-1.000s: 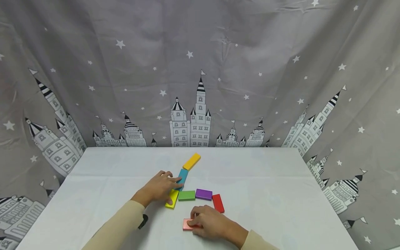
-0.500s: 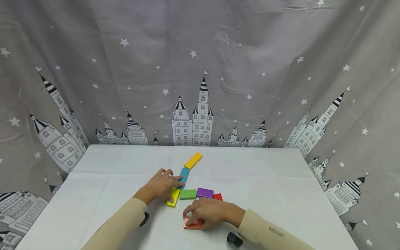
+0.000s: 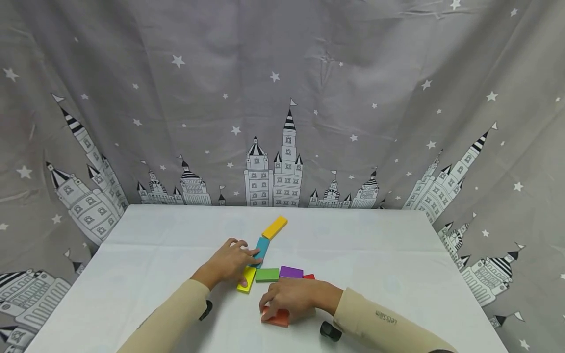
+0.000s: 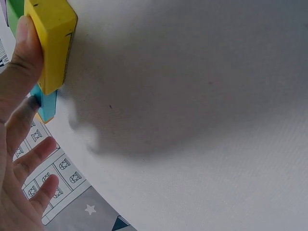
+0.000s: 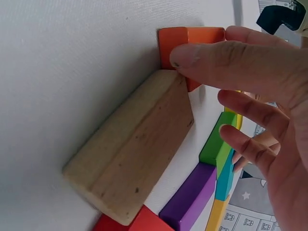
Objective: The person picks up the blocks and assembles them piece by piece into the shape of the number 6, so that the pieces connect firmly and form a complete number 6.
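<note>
My left hand [image 3: 229, 262] spans two flat blocks, its thumb on the yellow block [image 3: 247, 282] and its fingers touching the blue block [image 3: 262, 248]. In the left wrist view the thumb lies along the yellow block [image 4: 55, 43] and the fingers are spread. My right hand [image 3: 293, 296] pinches an orange block [image 3: 277, 321] between thumb and index finger. A plain wooden block [image 5: 139, 149], largely hidden by the hand in the head view, meets the orange block's corner at one end and the red block [image 5: 132, 221] at the other.
A green block [image 3: 267, 275], a purple block [image 3: 291, 271] and the partly covered red block [image 3: 309, 276] continue the line. Beyond the blue block lies an orange-yellow block [image 3: 275, 227]. The white table [image 3: 375, 250] ends at a grey castle-print curtain [image 3: 375, 122].
My right hand has swung farther over the block it pinches, and its forearm has come into view, covering part of the red block. The left hand keeps its place on the blocks.
</note>
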Action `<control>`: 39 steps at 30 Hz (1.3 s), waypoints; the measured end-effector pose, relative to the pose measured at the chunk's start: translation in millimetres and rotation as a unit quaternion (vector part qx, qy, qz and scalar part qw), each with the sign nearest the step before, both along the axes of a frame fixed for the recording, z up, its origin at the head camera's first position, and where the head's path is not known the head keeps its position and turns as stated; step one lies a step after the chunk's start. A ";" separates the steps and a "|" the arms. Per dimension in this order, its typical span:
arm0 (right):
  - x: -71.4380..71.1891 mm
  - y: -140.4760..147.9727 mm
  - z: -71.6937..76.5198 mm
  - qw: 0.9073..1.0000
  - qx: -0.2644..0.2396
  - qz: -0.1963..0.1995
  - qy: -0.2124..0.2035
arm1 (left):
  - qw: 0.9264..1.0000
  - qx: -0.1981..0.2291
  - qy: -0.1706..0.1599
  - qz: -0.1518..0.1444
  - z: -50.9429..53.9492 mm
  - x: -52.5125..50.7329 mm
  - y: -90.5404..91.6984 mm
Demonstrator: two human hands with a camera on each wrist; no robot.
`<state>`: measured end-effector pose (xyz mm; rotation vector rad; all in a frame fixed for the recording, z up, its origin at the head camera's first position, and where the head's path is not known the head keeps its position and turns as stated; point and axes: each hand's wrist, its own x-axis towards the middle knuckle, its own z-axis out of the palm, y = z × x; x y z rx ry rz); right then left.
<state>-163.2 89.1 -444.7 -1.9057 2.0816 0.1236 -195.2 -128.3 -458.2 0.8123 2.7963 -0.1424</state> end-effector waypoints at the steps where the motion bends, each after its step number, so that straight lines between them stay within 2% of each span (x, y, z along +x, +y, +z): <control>1: 0.1 0.2 0.1 1.000 0.001 -0.002 0.000 | 1.000 0.000 0.000 -0.001 -0.3 0.2 0.0; 6: 1.4 0.9 -2.2 1.000 -0.017 -0.004 0.006 | 1.000 0.001 0.005 -0.006 -3.6 0.6 -1.6; 11: 2.0 -1.0 -6.6 0.999 -0.038 -0.001 0.031 | 1.000 0.007 0.006 -0.003 -2.4 0.8 -2.3; 18: 4.3 -7.6 -14.7 0.997 -0.067 -0.007 0.043 | 1.000 0.010 0.001 0.001 -0.8 1.2 -2.2; 25: 8.5 -18.1 -18.1 0.993 -0.081 -0.014 0.089 | 1.000 0.010 0.003 -0.005 -0.6 1.0 -2.4; 32: 8.8 -28.4 -21.3 0.994 -0.071 -0.050 0.070 | 1.000 0.010 0.010 -0.013 -0.9 1.3 -1.6; 39: 10.1 -37.8 -23.0 0.993 -0.071 -0.071 0.068 | 1.000 0.008 0.022 -0.011 -1.2 1.7 -1.1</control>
